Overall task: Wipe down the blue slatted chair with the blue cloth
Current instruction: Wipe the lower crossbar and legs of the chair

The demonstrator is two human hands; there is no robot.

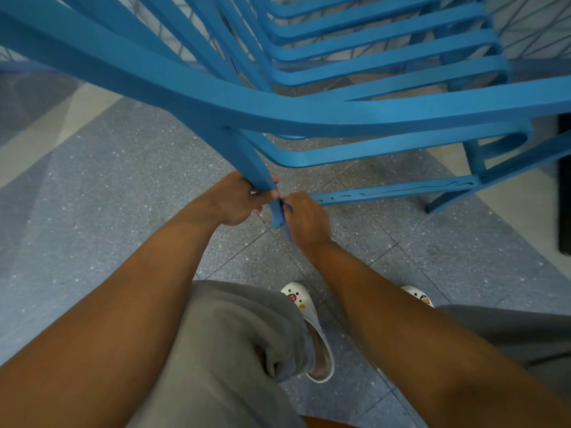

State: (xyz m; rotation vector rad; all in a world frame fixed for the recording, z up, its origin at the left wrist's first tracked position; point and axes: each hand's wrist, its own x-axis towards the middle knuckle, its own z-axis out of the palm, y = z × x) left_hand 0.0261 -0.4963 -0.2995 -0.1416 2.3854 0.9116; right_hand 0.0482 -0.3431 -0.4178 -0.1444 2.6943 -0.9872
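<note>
While the chair [309, 115] lies tipped over across the top of my view, from 9 o'clock round to 3, one of its legs [256, 168] slants down toward the middle. I see the left hand [238, 199] wrapped round that leg, fingers curled about it just above its foot. At 3 o'clock of it, almost touching, the right hand [306, 219] pinches the cloth [285, 217] against the leg's end; only a thin blue strip of cloth shows between hand and leg, so I cannot say how much is bunched in the palm. Slats of the seat and back fan away toward 12 and 1 o'clock. A lower rail [395, 189] runs from the right hand out toward 3 o'clock. Below the hands, at 6 o'clock, I see grey trousers [228, 341] and two white clogs [309, 319] on the speckled grey floor [108, 196]. At the far 3 o'clock edge stands a dark upright object [564, 180], possibly furniture.
</note>
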